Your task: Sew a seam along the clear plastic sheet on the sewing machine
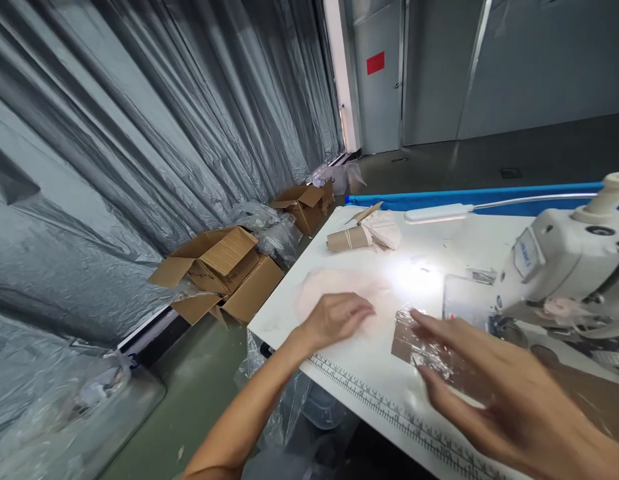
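My left hand [339, 318] rests over a pale pink sheer fabric [312, 287] on the white table, its fingers curled together with the fabric at their tips. The exact grip is partly hidden. To the right, my right hand [482, 380] hovers with thumb and fingers apart and looks slightly blurred. Beneath it lies a brown piece under shiny clear plastic [403, 339], partly covered by the hand; I cannot tell whether they touch. Beyond stands a white sewing machine [544, 260] with a pinkish bit of fabric [562, 307] at its head.
A brown card roll with pale lace [349, 239] lies at the table's far left corner. A white lamp [437, 213] sits at the back edge. A printed ruler [384, 407] runs along the front edge. Open cardboard boxes [222, 257] stand on the floor at left.
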The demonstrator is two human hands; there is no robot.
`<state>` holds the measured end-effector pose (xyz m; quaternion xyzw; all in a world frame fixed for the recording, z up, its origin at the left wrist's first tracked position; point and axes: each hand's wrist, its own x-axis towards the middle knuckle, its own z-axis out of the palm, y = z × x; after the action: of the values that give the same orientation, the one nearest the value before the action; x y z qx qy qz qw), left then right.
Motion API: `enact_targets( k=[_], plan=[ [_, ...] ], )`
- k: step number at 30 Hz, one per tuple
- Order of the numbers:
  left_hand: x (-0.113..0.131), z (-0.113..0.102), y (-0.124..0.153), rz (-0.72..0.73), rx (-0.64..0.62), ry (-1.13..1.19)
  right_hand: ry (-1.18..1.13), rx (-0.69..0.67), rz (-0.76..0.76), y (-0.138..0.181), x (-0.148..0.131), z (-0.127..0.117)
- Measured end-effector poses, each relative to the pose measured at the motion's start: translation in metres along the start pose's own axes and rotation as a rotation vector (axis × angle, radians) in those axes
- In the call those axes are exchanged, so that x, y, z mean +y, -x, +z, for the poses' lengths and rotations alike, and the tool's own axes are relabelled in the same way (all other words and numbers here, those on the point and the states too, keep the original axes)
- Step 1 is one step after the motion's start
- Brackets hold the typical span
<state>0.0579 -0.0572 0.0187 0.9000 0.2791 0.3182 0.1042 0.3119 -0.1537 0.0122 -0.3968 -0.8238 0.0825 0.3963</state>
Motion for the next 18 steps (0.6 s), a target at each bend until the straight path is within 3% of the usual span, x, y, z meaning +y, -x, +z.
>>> enact_targets(
  k=[2, 4, 7, 10, 13, 18],
  plan=[
    [0.029, 0.011, -0.006, 0.053, -0.200, 0.193, -0.041, -0.117, -0.002, -0.011, 0.000, 0.011],
    [0.052, 0.019, -0.013, 0.039, -0.317, 0.358, -0.192, -0.225, 0.079, -0.009, 0.003, 0.013],
    [0.067, 0.025, -0.025, -0.115, -0.363, 0.567, -0.390, -0.401, 0.400, 0.014, 0.007, -0.002],
    [0.063, 0.038, -0.040, -0.389, -0.361, 0.771, -0.636, -0.536, 0.746, 0.038, 0.010, -0.025],
    [0.055, 0.062, -0.053, -0.629, -0.341, 0.994, -0.751, -0.488, 0.914, 0.049, 0.026, -0.040],
    [0.046, 0.094, -0.065, -0.818, -0.222, 1.215, -0.545, -0.228, 1.062, 0.056, 0.069, -0.035]
  ],
)
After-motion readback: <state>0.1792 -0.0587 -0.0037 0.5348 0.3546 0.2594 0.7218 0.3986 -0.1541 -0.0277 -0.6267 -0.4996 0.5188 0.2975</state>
